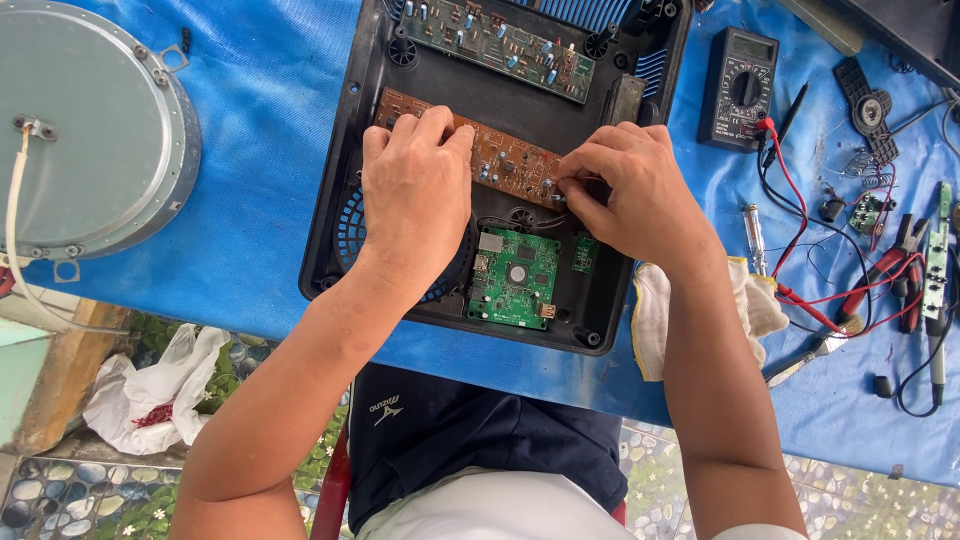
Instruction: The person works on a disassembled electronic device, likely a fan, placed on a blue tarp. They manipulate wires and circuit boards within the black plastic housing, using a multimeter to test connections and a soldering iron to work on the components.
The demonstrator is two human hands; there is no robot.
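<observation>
Here both hands grip the brown circuit board (500, 158): left hand (412, 190) & right hand (628, 190) pinch opposite ends, steadying it level over the black case (335, 190).

Two bare hands work on a long brown circuit board (490, 150) inside a black plastic case (340, 180). The left hand (415, 190) lies over the left end of the brown board, fingers on its far edge. The right hand (630, 190) pinches the board near its right end. A small green board (515, 278) sits in the case, nearer than the brown one. Another green board (500, 45) lies at the far end. The case rests on a blue cloth (260, 130). A round metal dish (85, 130) lies far left. A black meter (738, 90) with red wires (800, 200) lies to the right, near some pliers (890, 275). A white rag (650, 310) is under the right wrist.
</observation>
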